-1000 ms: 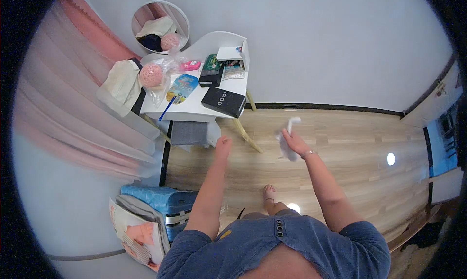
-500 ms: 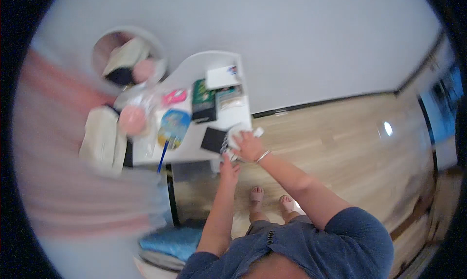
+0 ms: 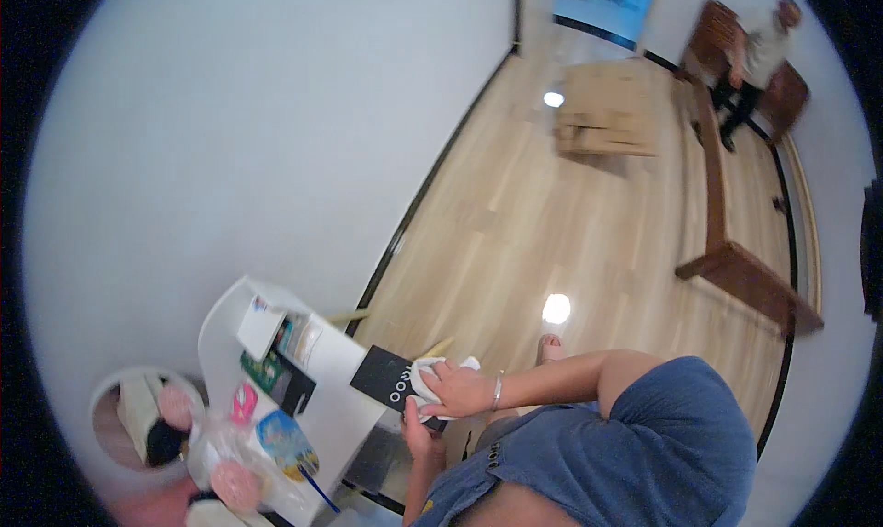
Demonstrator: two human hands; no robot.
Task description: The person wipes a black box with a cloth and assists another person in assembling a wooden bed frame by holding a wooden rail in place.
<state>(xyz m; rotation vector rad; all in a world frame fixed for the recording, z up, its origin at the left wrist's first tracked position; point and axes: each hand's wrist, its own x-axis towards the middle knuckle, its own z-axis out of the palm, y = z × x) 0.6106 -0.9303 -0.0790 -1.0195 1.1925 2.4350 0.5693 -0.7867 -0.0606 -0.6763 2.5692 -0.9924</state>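
Note:
A flat black box (image 3: 372, 372) with pale lettering is held out past the right side of a white table (image 3: 345, 417). My left hand (image 3: 423, 441) grips it from below, at its near end. On top of the box, my right hand (image 3: 462, 389) presses a crumpled white cloth (image 3: 427, 378), which covers part of the lettering. The right fingers are bent over the cloth, and a bracelet (image 3: 498, 391) circles that wrist. Part of the box's near end is hidden behind my hands.
The table carries a hand fan (image 3: 285, 444) with a blue handle, a pink item (image 3: 243, 403), a green and black box (image 3: 267, 372) and a round mirror (image 3: 110, 426). A cardboard box (image 3: 607, 113) lies on the floor. Beyond long wooden furniture (image 3: 713, 177), a person (image 3: 763, 53) sits.
My view has swung right, bringing the cardboard box and the seated person into sight. Both hands have moved away from the table with the black box and the white cloth.

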